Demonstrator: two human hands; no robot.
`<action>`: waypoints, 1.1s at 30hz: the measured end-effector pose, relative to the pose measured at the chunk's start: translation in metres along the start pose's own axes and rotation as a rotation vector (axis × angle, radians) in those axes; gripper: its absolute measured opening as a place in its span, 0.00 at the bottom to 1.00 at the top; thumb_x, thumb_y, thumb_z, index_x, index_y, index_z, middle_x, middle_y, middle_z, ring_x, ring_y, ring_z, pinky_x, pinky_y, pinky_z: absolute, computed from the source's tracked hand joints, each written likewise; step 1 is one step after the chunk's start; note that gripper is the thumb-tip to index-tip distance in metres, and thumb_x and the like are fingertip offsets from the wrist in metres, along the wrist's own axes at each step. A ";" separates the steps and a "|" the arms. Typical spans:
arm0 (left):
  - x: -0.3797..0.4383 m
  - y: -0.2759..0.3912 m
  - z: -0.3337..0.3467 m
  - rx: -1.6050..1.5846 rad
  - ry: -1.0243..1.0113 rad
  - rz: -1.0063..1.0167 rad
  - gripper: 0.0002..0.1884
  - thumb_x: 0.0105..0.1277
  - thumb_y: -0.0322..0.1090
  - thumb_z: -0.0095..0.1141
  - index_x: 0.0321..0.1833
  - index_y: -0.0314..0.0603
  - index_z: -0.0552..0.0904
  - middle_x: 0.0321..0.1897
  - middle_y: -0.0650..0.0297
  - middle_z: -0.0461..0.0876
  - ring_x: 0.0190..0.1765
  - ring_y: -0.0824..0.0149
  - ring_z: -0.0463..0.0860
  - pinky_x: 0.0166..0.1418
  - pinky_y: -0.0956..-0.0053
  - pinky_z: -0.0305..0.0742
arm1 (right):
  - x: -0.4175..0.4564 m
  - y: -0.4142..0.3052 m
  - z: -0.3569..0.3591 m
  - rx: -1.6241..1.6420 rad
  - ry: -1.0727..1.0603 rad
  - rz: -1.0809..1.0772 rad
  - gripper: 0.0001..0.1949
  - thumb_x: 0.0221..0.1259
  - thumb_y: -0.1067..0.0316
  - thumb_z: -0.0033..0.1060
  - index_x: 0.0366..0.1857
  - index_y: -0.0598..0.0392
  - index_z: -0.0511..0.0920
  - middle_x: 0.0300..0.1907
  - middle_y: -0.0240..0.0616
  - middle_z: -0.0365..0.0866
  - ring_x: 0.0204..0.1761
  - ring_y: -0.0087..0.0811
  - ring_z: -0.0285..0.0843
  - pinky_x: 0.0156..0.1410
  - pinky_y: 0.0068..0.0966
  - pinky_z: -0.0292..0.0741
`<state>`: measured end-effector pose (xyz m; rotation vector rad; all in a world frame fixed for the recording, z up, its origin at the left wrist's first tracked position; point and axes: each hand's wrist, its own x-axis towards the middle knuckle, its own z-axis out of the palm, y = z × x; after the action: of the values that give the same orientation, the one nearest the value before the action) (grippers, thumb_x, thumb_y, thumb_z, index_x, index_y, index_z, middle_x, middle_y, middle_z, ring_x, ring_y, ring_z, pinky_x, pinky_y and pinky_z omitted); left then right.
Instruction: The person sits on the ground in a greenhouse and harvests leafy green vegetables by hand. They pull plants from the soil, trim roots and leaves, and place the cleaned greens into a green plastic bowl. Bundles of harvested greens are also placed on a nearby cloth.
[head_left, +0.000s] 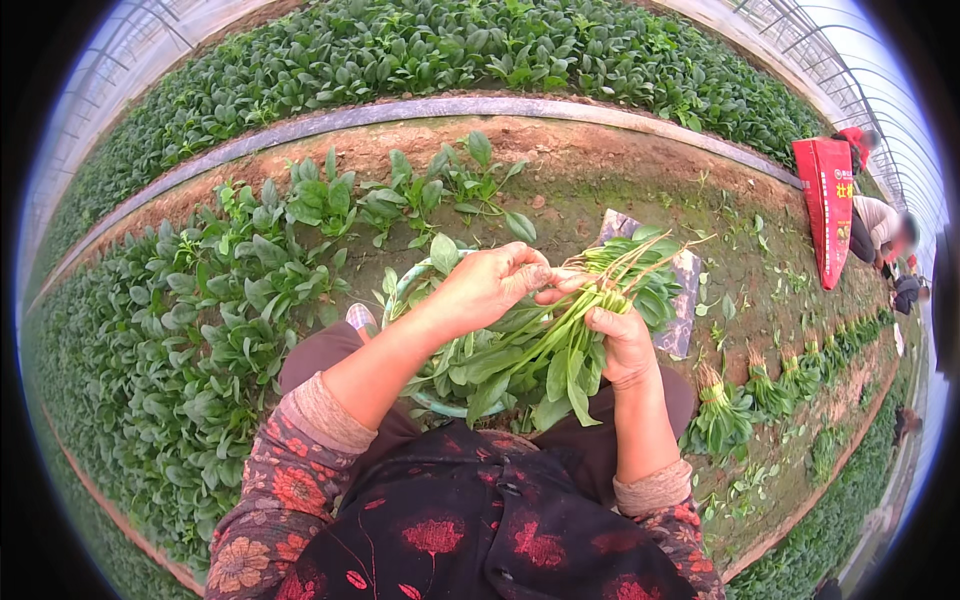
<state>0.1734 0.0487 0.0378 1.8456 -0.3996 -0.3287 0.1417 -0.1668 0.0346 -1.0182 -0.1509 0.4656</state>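
Note:
A leafy spinach bunch (559, 352) is gripped in my right hand (626, 345), its leaves hanging down and left. Thin pinkish roots (637, 262) point up and right. My left hand (499, 285) is bent in beside the stems, thumb and index finger pressed together at the fingertips on the bunch's left side. Whether something thin sits between them is too small to tell. Beneath both hands is a round container with a pale green rim (452, 406), holding loose spinach. A patterned flat board (684, 300) lies past my right hand, partly covered by darker spinach leaves (660, 300).
Spinach bunches (716, 412) stand in a row on the soil at right. Growing spinach (187, 360) fills the left; another bed (450, 52) lies beyond a grey strip (420, 110). A red printed sack (825, 210) stands near crouching people (881, 225). My shoe (361, 318) is left of the container.

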 end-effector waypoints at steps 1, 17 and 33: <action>-0.002 0.007 0.000 0.076 0.016 -0.021 0.21 0.74 0.50 0.54 0.55 0.37 0.80 0.35 0.62 0.84 0.39 0.70 0.81 0.48 0.72 0.76 | 0.000 0.000 -0.001 0.018 0.027 -0.032 0.25 0.51 0.61 0.72 0.52 0.62 0.81 0.61 0.46 0.78 0.62 0.41 0.76 0.68 0.38 0.71; 0.052 -0.020 0.041 0.182 -0.260 0.057 0.22 0.78 0.53 0.45 0.50 0.41 0.82 0.36 0.55 0.84 0.39 0.57 0.86 0.47 0.66 0.78 | -0.012 -0.060 -0.031 0.105 0.140 -0.240 0.17 0.63 0.60 0.67 0.49 0.57 0.74 0.30 0.39 0.77 0.33 0.38 0.82 0.61 0.41 0.76; 0.344 -0.299 0.028 1.469 -0.290 -0.168 0.16 0.66 0.45 0.56 0.48 0.42 0.86 0.50 0.55 0.83 0.59 0.54 0.78 0.60 0.56 0.71 | 0.011 -0.087 -0.098 -0.248 0.407 -0.226 0.14 0.60 0.64 0.72 0.39 0.60 0.78 0.30 0.44 0.78 0.31 0.40 0.80 0.47 0.37 0.77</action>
<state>0.5042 -0.0392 -0.2647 3.2907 -0.8074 -0.4702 0.2105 -0.2766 0.0558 -1.3019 0.0428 0.0279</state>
